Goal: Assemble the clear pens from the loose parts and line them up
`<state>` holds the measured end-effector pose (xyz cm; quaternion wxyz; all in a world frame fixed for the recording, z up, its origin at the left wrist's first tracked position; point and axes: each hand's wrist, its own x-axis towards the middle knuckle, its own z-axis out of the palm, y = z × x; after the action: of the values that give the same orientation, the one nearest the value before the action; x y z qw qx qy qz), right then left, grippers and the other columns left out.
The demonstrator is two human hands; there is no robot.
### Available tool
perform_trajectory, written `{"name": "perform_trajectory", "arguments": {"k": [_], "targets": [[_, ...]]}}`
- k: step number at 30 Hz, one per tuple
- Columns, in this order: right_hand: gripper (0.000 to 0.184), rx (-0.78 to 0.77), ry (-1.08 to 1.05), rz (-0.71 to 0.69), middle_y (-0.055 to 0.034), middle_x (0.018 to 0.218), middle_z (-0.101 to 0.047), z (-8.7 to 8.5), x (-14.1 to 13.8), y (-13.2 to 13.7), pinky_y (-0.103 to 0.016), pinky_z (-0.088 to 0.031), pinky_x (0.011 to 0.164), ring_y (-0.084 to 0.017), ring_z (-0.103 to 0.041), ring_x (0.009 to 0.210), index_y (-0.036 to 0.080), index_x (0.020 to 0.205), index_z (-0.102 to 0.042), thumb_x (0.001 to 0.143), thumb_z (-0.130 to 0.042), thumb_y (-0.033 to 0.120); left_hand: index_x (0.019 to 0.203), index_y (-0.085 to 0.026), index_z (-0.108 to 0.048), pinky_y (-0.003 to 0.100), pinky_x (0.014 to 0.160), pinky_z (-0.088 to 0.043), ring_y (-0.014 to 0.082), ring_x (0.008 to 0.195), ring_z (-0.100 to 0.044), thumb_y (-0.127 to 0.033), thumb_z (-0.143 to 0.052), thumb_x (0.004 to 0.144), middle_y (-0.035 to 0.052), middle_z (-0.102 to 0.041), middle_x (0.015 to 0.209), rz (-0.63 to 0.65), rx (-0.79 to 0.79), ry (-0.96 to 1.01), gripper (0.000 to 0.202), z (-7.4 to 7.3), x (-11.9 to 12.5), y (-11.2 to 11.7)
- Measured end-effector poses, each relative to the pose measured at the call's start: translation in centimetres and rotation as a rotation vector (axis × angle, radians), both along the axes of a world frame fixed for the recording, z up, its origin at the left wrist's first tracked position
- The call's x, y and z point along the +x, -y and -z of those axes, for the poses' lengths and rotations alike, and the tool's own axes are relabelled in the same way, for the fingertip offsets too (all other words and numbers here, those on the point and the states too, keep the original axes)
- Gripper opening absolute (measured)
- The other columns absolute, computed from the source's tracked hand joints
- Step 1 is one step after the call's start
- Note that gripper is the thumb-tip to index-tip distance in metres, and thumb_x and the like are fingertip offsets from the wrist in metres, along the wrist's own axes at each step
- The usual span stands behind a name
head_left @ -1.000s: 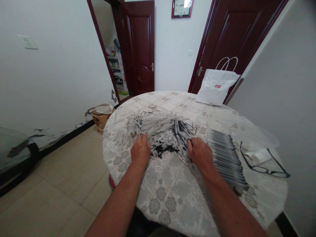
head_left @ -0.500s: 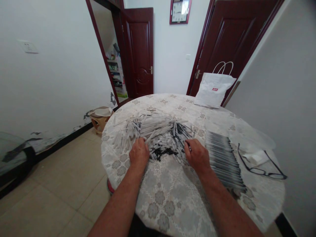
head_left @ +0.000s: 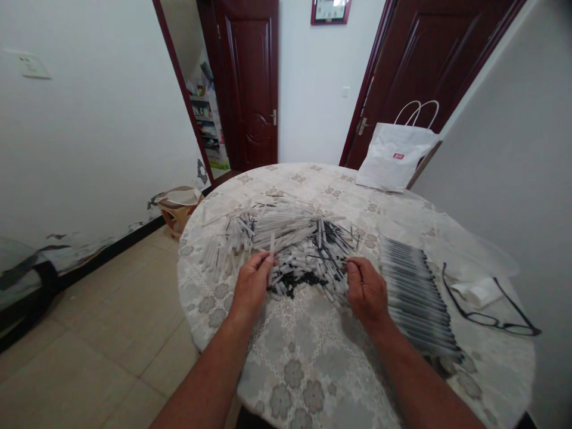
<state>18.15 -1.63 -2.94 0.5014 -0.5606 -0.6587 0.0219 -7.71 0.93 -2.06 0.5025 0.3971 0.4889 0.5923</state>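
My left hand (head_left: 254, 280) pinches a whitish pen barrel (head_left: 272, 243) that points up between thumb and fingers. My right hand (head_left: 367, 287) is closed, thumb against fingers, at the right side of the pile; a thin black pen refill (head_left: 328, 258) seems to stick out from its fingertips toward the left. Between and beyond the hands lies a heap of loose white barrels (head_left: 281, 223), with dark refills (head_left: 333, 232) on its right side. Small black pen parts (head_left: 297, 279) are gathered at the near edge. Right of my right hand, many pens (head_left: 415, 292) lie side by side in a row.
The round table wears a flowered cloth (head_left: 290, 339). Black-framed glasses (head_left: 491, 322) and a crumpled white tissue (head_left: 478, 289) lie at the right. A white paper bag (head_left: 397, 158) stands at the back right. Left of the table is a wooden stool (head_left: 179, 208).
My left hand has turned and now holds a barrel upright above the pile. My right hand has shifted slightly right and nearer in view. The view has tilted down a little.
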Motion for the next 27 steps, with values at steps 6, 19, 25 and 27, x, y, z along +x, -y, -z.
{"name": "perform_trajectory", "arguments": {"k": [6,19,25,27], "targets": [[0.028,-0.147,-0.144,-0.011,0.001,0.074,-0.064,0.7,-0.2,0.4,-0.028,-0.044,0.065,-0.016,-0.059,0.067,0.022,0.093,-0.062,0.104,-0.045,0.04,0.115,-0.023,-0.061,0.02,0.045,-0.036,0.01,0.052,-0.048,-0.026,-0.07,0.083,-0.0024,-0.062,0.076,0.266,-0.119,0.322,0.034,-1.6,0.5,0.5],[0.03,-0.17,-0.33,-0.009,0.0027,0.07,-0.059,1.1,0.2,-0.2,-0.028,-0.041,0.061,-0.014,-0.054,0.062,0.022,0.094,-0.062,0.106,-0.044,0.043,0.113,-0.016,-0.064,0.02,0.049,-0.046,0.0104,0.063,-0.061,-0.014,-0.077,0.077,0.0011,-0.065,0.084,0.389,-0.156,0.674,0.038,-1.4,1.4,0.6],[0.03,-0.18,-0.298,0.007,0.002,0.07,-0.06,1.0,-0.1,-0.1,-0.028,-0.041,0.062,-0.015,-0.054,0.063,0.022,0.093,-0.062,0.105,-0.044,0.043,0.103,-0.018,-0.063,0.023,0.049,-0.047,0.0112,0.056,-0.056,-0.037,-0.074,0.088,-0.0011,-0.061,0.073,0.289,-0.079,0.588,0.027,-1.0,1.9,0.4],[0.029,-0.157,-0.298,0.0,0.0019,0.07,-0.06,0.9,-0.2,0.0,-0.028,-0.041,0.062,-0.015,-0.054,0.063,0.022,0.094,-0.062,0.105,-0.044,0.042,0.104,-0.017,-0.064,0.023,0.049,-0.048,0.0111,0.056,-0.056,-0.04,-0.073,0.089,-0.0015,-0.06,0.072,0.271,-0.065,0.573,0.029,-0.8,1.8,0.3]]}}
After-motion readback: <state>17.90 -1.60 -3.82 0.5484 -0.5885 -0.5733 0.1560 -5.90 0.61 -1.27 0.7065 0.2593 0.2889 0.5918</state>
